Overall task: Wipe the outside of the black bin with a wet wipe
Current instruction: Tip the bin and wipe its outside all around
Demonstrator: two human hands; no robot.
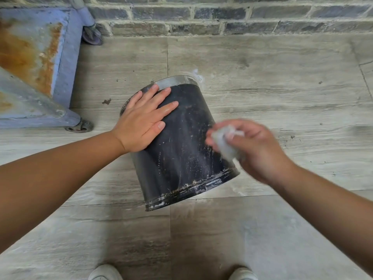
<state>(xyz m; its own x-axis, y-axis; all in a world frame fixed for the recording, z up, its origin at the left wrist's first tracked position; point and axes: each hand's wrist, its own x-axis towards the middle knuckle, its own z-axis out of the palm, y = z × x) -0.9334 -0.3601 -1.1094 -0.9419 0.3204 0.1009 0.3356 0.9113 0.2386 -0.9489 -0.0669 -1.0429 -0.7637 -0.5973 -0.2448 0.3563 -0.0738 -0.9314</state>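
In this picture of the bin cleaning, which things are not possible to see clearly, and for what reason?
Head view only:
- The wet wipe and right hand are motion-blurred; whether the wipe touches the black bin is unclear.
- The bin's inside and its far side are hidden by its own wall.
- The wall under the left hand is covered by the palm.
- The blue cart is cut by the left edge.
- The shoes are cut by the bottom edge.

Outdoor yard: brick wall [222,19], rusty wheeled cart [40,63]
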